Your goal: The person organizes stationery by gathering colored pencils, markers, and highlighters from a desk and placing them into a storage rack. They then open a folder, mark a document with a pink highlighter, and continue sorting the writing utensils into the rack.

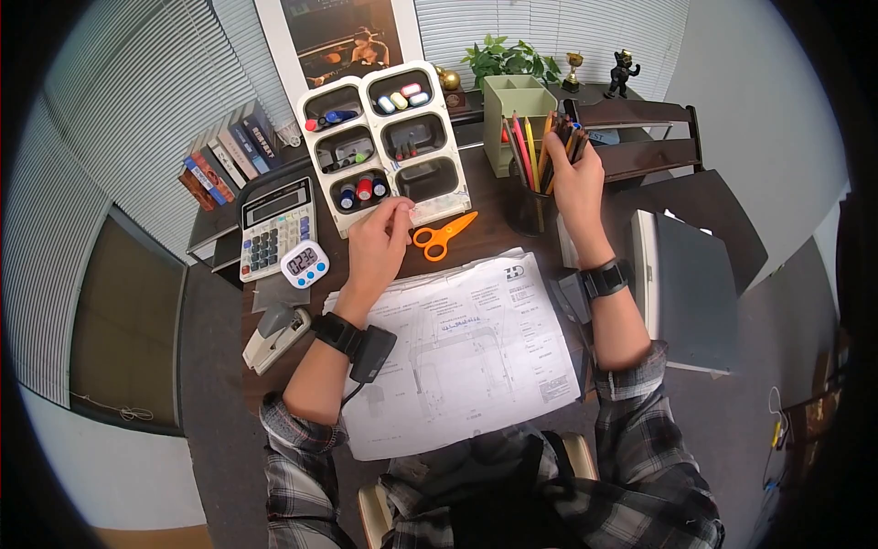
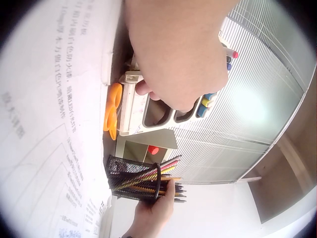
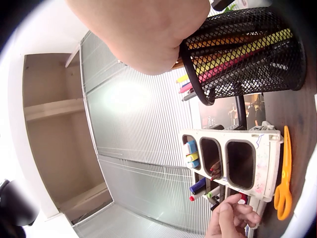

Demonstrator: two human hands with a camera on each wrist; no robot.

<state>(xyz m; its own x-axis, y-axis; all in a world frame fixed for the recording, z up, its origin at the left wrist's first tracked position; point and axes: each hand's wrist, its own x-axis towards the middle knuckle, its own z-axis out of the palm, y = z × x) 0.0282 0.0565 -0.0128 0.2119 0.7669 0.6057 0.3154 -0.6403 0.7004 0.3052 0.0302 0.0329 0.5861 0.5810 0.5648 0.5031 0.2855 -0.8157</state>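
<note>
My right hand (image 1: pixel 578 178) is at the black mesh pencil cup (image 1: pixel 526 212), its fingers curled about several dark pencils (image 1: pixel 569 131) at the rim; its fingertips are partly hidden. Yellow, pink and orange pencils (image 3: pixel 218 64) lean in the same cup. My left hand (image 1: pixel 377 245) is at the front edge of a white desk organizer (image 1: pixel 441 209), fingers loosely bent, and nothing shows in them. Beside that hand lie orange scissors (image 1: pixel 444 236). The organizer's compartments hold bottles with dark and red caps (image 1: pixel 364 189), markers (image 1: pixel 334 119) and pastel correction-tape-like pieces (image 1: pixel 402 98).
Printed drawing sheets (image 1: pixel 457 366) cover the front of the desk. To the left are a calculator (image 1: pixel 274 229), a digital timer (image 1: pixel 305 264) and a stapler (image 1: pixel 276 339). A green holder (image 1: pixel 517 96) stands behind the cup, and a dark box file (image 1: pixel 686 288) sits at right.
</note>
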